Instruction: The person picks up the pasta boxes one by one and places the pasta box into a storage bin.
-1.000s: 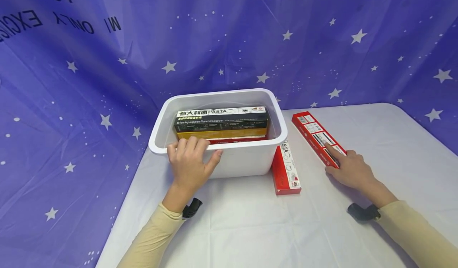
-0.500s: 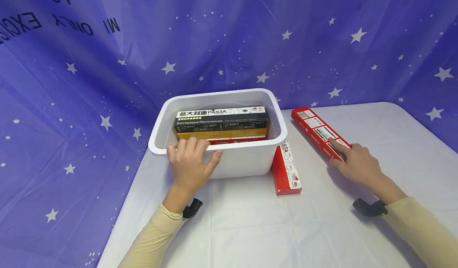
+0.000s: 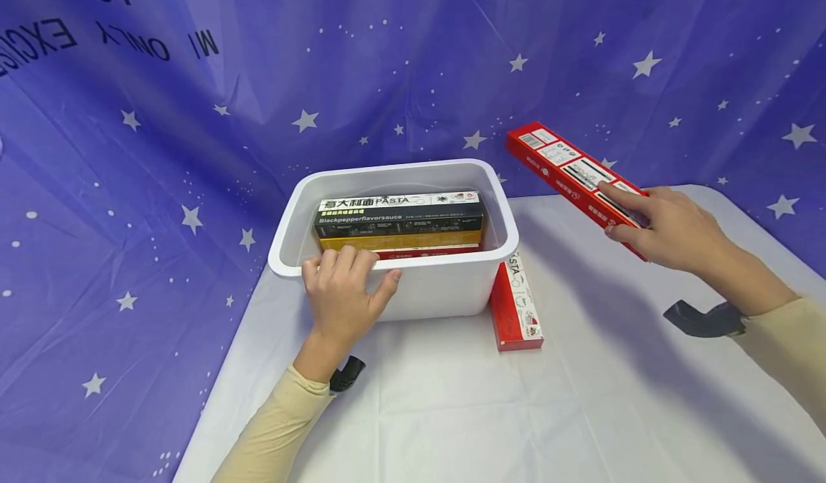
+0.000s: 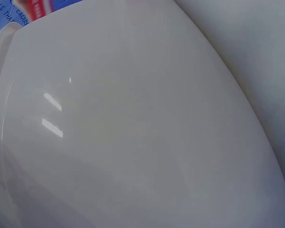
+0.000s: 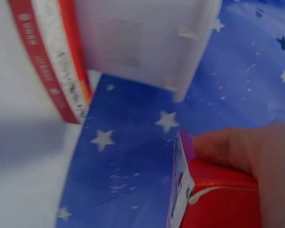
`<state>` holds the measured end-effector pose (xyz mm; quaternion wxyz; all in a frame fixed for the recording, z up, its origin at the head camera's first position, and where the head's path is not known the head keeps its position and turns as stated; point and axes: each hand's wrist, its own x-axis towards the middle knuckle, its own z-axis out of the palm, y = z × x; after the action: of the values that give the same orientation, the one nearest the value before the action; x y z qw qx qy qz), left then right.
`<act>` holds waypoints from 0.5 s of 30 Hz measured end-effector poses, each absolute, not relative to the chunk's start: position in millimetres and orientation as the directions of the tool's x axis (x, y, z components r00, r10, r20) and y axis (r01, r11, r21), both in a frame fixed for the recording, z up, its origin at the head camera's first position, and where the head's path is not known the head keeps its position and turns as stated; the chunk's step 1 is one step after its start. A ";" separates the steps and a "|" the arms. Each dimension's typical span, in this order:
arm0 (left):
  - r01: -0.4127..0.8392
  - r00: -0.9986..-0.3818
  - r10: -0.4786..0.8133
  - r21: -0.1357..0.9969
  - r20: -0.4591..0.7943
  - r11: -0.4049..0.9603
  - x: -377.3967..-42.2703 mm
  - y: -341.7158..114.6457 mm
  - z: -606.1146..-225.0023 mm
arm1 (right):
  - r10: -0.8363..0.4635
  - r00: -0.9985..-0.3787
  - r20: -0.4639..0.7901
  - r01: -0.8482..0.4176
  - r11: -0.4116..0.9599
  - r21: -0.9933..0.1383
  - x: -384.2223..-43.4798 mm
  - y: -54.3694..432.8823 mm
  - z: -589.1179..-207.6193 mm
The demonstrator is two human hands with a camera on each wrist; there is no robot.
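Note:
My right hand (image 3: 684, 228) grips the near end of a red pasta box (image 3: 574, 175), held tilted above the table to the right. Its near end also shows in the right wrist view, under the thumb. My left hand (image 3: 342, 289) holds the front rim of a white plastic bin (image 3: 445, 286), fingers curled over the edge. In the left wrist view the bin's wall (image 4: 133, 118) fills most of the picture. Inside the bin stand a black pasta box (image 3: 400, 218), a yellow box (image 3: 400, 240) and a red one (image 3: 429, 252), their lower parts hidden.
Another red-and-white pasta box (image 3: 516, 311) lies on the white-covered table (image 3: 452, 411) against the bin's right side, partly hidden by it. A purple star-printed curtain (image 3: 387, 74) hangs behind the table and at its left.
My right hand has lifted the red pasta box off the table, up and slightly to the right, and its shadow now falls below. The left hand and the bin stay put.

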<state>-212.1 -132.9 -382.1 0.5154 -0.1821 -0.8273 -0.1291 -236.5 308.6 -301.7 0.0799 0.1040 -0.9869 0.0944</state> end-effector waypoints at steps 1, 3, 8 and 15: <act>0.434 -0.402 0.168 0.026 0.900 0.901 -212.2 -133.1 -382.1 | -0.202 -0.962 0.182 -0.233 0.957 -0.170 -237.6 305.0 -295.3; 0.433 -0.400 0.166 0.026 0.901 0.901 -212.3 -133.2 -382.0 | -0.224 -0.957 0.182 -0.256 0.951 -0.176 -239.8 297.8 -284.0; 0.433 -0.396 0.164 0.027 0.903 0.901 -212.3 -133.3 -382.0 | -0.285 -0.941 0.182 -0.317 0.932 -0.177 -245.2 276.1 -261.9; 0.435 -0.395 0.164 0.027 0.904 0.900 -212.5 -132.5 -381.2 | -0.441 -0.871 0.216 -0.473 0.873 -0.122 -252.6 240.8 -239.9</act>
<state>-212.5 -132.5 -381.2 0.5191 -0.1814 -0.8250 -0.1307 -252.6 240.8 -239.9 0.0911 0.2372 -0.9634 0.0856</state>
